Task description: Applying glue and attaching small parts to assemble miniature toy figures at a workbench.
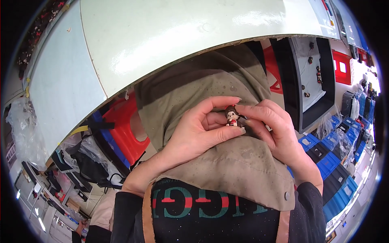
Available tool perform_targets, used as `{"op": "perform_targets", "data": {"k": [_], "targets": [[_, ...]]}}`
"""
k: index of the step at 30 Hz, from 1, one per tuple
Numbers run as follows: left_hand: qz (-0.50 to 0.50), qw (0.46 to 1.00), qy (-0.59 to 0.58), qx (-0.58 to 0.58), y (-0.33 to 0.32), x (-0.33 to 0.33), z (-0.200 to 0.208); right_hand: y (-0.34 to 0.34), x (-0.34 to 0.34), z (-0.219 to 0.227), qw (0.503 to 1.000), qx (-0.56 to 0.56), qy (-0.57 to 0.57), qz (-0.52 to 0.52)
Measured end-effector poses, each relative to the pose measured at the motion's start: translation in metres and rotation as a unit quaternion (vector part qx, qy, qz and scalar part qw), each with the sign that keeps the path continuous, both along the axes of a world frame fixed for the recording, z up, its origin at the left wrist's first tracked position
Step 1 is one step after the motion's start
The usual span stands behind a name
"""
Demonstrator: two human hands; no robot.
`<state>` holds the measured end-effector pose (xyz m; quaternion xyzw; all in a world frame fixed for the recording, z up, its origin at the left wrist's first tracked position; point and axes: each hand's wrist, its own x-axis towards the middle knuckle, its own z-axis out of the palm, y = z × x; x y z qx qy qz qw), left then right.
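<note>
A small doll figurine point(231, 116) with dark brown hair, a pale face and red clothing is held upright over my lap. My left hand point(204, 125) grips it, thumb at its base and forefinger reaching to the top of its head. Against the figurine's right side, the fingers of my right hand point(272, 123) pinch at the hair; whether a tiny part sits between them I cannot make out. Under both hands lies my brown apron point(202, 83), spotted with stains.
A pale worktable point(170, 24) curves across the front. To the right stands a dark tray point(298, 81) with several similar small figurines point(319, 75) on a white sheet. Blue crates point(336, 137) fill the right side. A red stool point(127, 127) is at left, near clear plastic bags point(26, 131).
</note>
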<state>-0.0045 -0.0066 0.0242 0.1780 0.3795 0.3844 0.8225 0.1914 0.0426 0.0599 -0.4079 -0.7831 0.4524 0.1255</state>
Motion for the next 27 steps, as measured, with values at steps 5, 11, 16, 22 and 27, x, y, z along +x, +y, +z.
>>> {"op": "perform_targets", "data": {"k": [5, 11, 16, 22, 27], "targets": [[-0.004, 1.0, -0.014, -0.002, -0.001, 0.0, -0.002, -0.005, 0.002, -0.003, 0.986, -0.113, 0.075, -0.097], [0.011, 1.0, -0.017, 0.012, -0.003, 0.0, -0.004, 0.002, 0.001, 0.005, 0.98, -0.147, 0.053, -0.12], [0.012, 1.0, -0.018, -0.004, -0.002, 0.0, -0.001, 0.003, 0.001, 0.009, 0.991, -0.11, 0.023, -0.066], [0.01, 0.999, -0.03, 0.013, -0.002, 0.001, -0.002, 0.003, 0.002, 0.004, 0.995, -0.086, 0.031, -0.027], [0.007, 0.999, -0.019, 0.039, -0.001, 0.001, -0.004, 0.003, 0.001, 0.004, 0.993, -0.108, 0.034, -0.035]]}}
